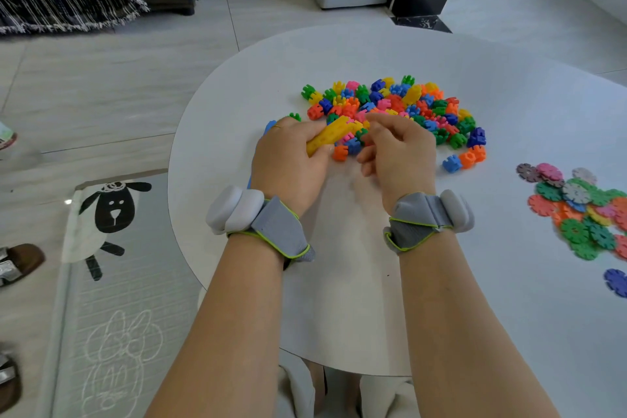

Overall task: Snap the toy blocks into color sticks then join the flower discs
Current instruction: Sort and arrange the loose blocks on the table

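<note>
One wide-angle camera on the person's head faces forward and down, close above the left hand [288,163] and right hand [400,156] held mid-frame over the round white table [475,61], grey tiled floor [135,95] showing beyond their fingers [383,122].

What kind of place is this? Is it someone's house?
Probably a room in someone's home: a sheep play mat on the tiled floor, sandals beside it, toy blocks on a white table.
</note>
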Demonstrator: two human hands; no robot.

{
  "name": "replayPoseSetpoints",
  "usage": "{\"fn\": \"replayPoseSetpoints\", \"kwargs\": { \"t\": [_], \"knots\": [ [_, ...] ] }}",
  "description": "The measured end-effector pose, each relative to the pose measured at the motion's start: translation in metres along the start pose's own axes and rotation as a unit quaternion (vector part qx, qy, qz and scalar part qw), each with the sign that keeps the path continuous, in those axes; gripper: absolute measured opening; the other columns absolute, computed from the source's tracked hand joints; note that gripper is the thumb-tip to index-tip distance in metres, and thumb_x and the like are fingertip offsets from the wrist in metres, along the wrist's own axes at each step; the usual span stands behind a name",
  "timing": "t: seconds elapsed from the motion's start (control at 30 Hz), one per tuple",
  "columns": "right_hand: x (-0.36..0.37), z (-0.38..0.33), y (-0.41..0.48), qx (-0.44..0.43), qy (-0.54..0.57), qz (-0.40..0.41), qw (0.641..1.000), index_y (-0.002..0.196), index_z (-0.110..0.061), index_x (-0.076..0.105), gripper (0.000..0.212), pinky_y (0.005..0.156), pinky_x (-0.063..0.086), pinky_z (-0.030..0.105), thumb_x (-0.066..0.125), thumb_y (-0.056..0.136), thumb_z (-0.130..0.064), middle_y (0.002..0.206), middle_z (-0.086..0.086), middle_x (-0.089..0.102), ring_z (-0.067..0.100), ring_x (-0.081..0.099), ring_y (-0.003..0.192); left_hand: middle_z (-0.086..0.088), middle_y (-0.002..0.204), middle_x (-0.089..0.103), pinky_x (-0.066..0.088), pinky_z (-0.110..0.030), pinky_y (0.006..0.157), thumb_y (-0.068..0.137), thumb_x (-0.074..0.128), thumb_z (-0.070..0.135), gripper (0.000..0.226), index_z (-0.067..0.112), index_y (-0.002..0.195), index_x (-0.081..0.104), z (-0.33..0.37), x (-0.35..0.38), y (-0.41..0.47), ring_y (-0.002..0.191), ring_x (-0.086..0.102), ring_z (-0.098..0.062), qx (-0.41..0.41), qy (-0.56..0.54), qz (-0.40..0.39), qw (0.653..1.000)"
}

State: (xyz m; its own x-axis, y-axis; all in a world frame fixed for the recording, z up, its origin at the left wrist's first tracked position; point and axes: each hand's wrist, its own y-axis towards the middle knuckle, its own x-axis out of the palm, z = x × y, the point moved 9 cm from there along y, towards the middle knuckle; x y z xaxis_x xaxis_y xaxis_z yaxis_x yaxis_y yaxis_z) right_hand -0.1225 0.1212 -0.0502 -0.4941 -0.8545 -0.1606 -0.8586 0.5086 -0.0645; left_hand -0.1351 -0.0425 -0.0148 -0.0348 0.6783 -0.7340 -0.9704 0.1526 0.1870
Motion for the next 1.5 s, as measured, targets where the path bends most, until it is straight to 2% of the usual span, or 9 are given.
{"fn": "replayPoseSetpoints", "kwargs": {
  "t": [0.13, 0.3, 0.47, 0.7, 0.97, 1.1, 1.17, 1.3, 1.5],
  "knots": [
    [0.0, -0.007, 0.011, -0.07, -0.22, 0.014, 0.973, 0.103, -0.024, 0.069, 0.021, 0.075, 0.056, 0.039, 0.055, 0.088, -0.023, 0.084, 0.003, 0.072, 0.022, 0.067, 0.071, -0.011, 0.099, 0.059, 0.031, -0.024, 0.074, 0.087, 0.059, 0.022, 0.026, 0.02, 0.112, 0.067, -0.003, 0.001, -0.001, 0.097, 0.051, -0.026, -0.006, 0.0, -0.011, 1.0],
    [0.018, -0.009, 0.02, -0.051, -0.342, -0.004, 0.938, 0.113, -0.028, 0.064, 0.028, 0.08, 0.053, 0.03, 0.053, 0.088, -0.031, 0.1, 0.004, 0.071, 0.025, 0.067, 0.089, -0.009, 0.098, 0.059, 0.033, -0.025, 0.074, 0.088, 0.058, 0.023, 0.025, 0.021, 0.111, 0.068, -0.003, 0.004, 0.0, 0.095, 0.051, -0.023, -0.011, -0.003, -0.011, 1.0],
    [0.02, -0.009, 0.024, -0.032, -0.354, -0.013, 0.935, 0.105, -0.029, 0.066, 0.023, 0.073, 0.057, 0.037, 0.052, 0.087, -0.033, 0.084, 0.006, 0.07, 0.026, 0.068, 0.078, -0.006, 0.1, 0.058, 0.03, -0.022, 0.072, 0.088, 0.058, 0.025, 0.029, 0.025, 0.117, 0.065, -0.007, 0.003, 0.001, 0.097, 0.05, -0.022, -0.015, 0.004, -0.01, 1.0],
    [0.025, -0.005, 0.026, -0.019, -0.372, -0.019, 0.928, 0.09, -0.028, 0.059, 0.011, 0.056, 0.046, 0.022, 0.049, 0.089, -0.032, 0.064, 0.001, 0.058, 0.023, 0.064, 0.068, -0.004, 0.093, 0.056, 0.026, -0.019, 0.068, 0.088, 0.058, 0.024, 0.027, 0.026, 0.114, 0.066, -0.007, 0.0, 0.0, 0.094, 0.05, -0.022, -0.009, -0.002, -0.003, 1.0],
    [0.023, -0.009, 0.021, -0.039, -0.356, -0.032, 0.933, 0.093, -0.015, 0.062, 0.015, 0.06, 0.049, 0.032, 0.054, 0.089, -0.026, 0.078, 0.012, 0.065, 0.028, 0.064, 0.073, 0.0, 0.084, 0.049, 0.025, -0.021, 0.065, 0.088, 0.059, 0.024, 0.022, 0.02, 0.106, 0.07, -0.003, -0.001, 0.0, 0.085, 0.045, -0.016, -0.002, -0.008, 0.005, 1.0],
    [0.005, -0.008, 0.013, 0.004, -0.192, 0.034, 0.981, 0.079, -0.021, 0.068, 0.007, 0.067, 0.05, 0.034, 0.063, 0.081, -0.026, 0.076, 0.001, 0.063, 0.021, 0.059, 0.073, -0.002, 0.088, 0.052, 0.024, -0.02, 0.063, 0.089, 0.057, 0.026, 0.023, 0.023, 0.109, 0.069, -0.004, 0.0, 0.001, 0.087, 0.046, -0.017, -0.009, 0.003, 0.002, 1.0],
    [-0.001, 0.0, 0.008, 0.045, -0.074, 0.042, 0.995, 0.069, -0.024, 0.061, 0.01, 0.059, 0.047, 0.034, 0.066, 0.078, -0.023, 0.068, -0.001, 0.059, 0.019, 0.052, 0.06, 0.001, 0.088, 0.05, 0.023, -0.019, 0.064, 0.088, 0.058, 0.025, 0.025, 0.025, 0.111, 0.068, -0.003, 0.001, 0.0, 0.089, 0.048, -0.017, -0.008, 0.001, 0.001, 1.0],
    [0.001, 0.008, 0.004, 0.103, 0.06, 0.001, 0.993, 0.078, -0.013, 0.06, 0.009, 0.041, 0.034, 0.021, 0.067, 0.082, -0.016, 0.073, 0.006, 0.054, 0.012, 0.04, 0.05, -0.004, 0.087, 0.054, 0.027, -0.022, 0.065, 0.086, 0.061, 0.021, 0.02, 0.02, 0.104, 0.071, 0.002, 0.005, -0.002, 0.083, 0.046, -0.018, 0.004, -0.023, -0.006, 1.0],
    [-0.001, 0.001, -0.002, 0.107, 0.21, -0.022, 0.972, 0.106, -0.01, 0.062, 0.015, 0.047, 0.042, 0.02, 0.058, 0.092, -0.01, 0.079, 0.008, 0.06, 0.009, 0.045, 0.05, -0.002, 0.091, 0.056, 0.026, -0.02, 0.068, 0.087, 0.06, 0.025, 0.023, 0.023, 0.108, 0.069, 0.009, 0.01, -0.003, 0.09, 0.048, -0.017, 0.01, -0.031, -0.019, 0.999]
  ]
}}
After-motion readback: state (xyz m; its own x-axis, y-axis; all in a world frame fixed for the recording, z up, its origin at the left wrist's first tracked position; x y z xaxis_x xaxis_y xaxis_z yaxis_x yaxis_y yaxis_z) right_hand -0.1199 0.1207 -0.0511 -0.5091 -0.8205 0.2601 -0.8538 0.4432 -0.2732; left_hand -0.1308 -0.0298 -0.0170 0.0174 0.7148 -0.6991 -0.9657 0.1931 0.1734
